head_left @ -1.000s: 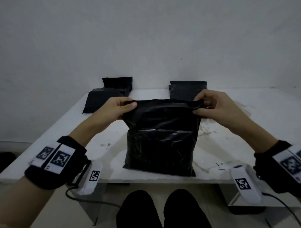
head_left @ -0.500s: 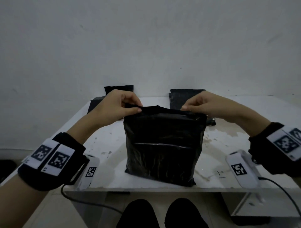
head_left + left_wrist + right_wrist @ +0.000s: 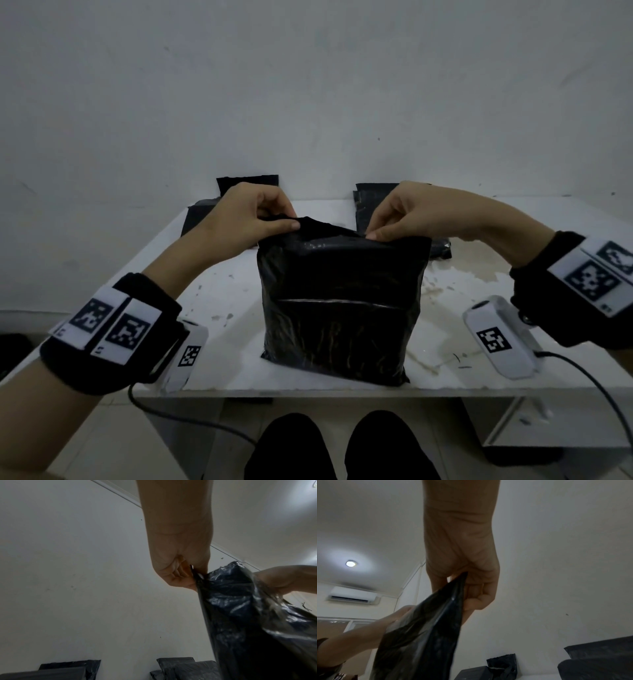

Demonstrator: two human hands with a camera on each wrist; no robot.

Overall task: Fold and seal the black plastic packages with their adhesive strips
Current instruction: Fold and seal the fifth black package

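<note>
Black package (image 3: pixel 337 308) upright at desk (image 3: pixel 219 294) near edge, top corners pinched by left hand (image 3: pixel 253 219) and right hand (image 3: pixel 407 216).

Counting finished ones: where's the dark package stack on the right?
Head view: package stack lies at the table's far edge by the wall, behind the right hand.

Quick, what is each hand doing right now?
Left hand: closed, pinching the top edge of the black bag.
Right hand: closed, pinching the same top edge.
</note>
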